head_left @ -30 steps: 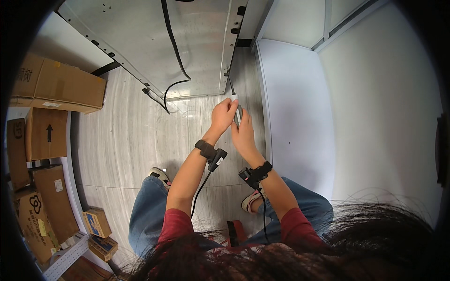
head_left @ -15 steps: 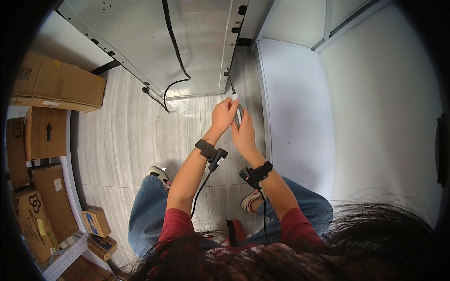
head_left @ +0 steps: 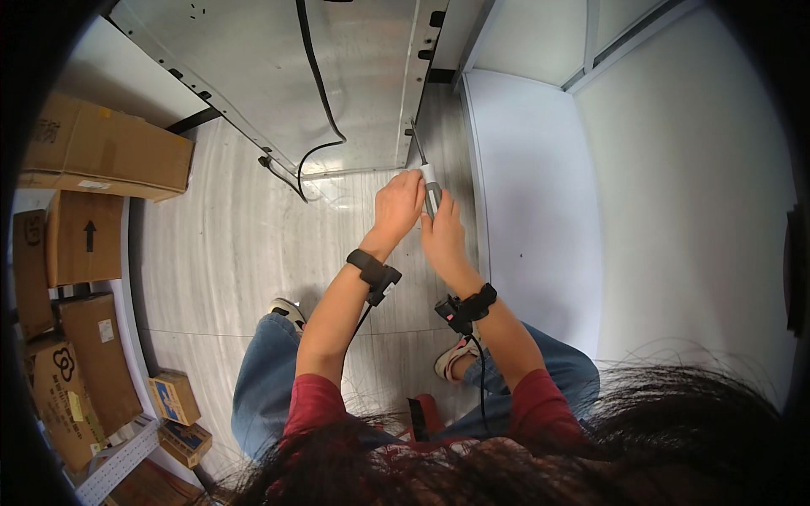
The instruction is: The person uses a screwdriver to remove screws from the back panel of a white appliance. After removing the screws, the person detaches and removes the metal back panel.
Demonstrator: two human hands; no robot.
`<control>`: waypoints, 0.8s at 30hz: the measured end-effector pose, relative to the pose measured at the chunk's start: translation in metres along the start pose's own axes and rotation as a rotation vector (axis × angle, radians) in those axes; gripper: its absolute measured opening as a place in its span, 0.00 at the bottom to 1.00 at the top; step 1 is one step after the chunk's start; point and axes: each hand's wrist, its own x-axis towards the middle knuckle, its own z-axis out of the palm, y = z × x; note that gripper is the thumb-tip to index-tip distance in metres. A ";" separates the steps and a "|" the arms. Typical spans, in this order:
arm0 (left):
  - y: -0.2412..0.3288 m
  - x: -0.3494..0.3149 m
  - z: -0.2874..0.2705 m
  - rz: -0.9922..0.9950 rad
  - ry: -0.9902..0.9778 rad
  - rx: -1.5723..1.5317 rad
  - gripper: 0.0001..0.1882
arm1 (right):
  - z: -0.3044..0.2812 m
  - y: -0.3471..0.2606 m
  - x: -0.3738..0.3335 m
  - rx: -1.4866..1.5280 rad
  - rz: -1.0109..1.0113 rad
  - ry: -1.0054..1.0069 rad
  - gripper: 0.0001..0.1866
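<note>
A screwdriver (head_left: 432, 192) with a grey and white handle slants up from my hands, its thin shaft reaching the right edge of a large metal panel (head_left: 253, 76). My right hand (head_left: 443, 240) is closed around the rear of the handle. Higher up, my left hand (head_left: 396, 207) has its fingers curled against the handle's white front part, on the left side. Where the tip meets the panel edge, beside a small dark fitting, is too small to make out exactly.
A black cord (head_left: 316, 76) hangs down the panel and its plug (head_left: 265, 161) dangles by the lower edge. Cardboard boxes (head_left: 126, 152) fill a shelf at left. A white ledge (head_left: 536, 194) runs along the right. My legs are bent on either side.
My left hand has shifted slightly left and down along the screwdriver, with its fingers more curled. The screwdriver's handle has moved slightly up and right; its tip stays by the panel edge.
</note>
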 end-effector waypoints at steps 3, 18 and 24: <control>0.000 0.001 -0.013 0.164 -0.102 0.073 0.16 | -0.006 -0.006 0.002 -0.037 -0.009 -0.012 0.27; -0.001 0.011 -0.005 0.284 0.108 0.060 0.21 | -0.022 -0.020 0.006 0.166 -0.017 0.010 0.20; 0.001 0.014 -0.004 0.291 0.043 0.095 0.24 | -0.020 -0.012 0.000 0.090 -0.157 0.177 0.21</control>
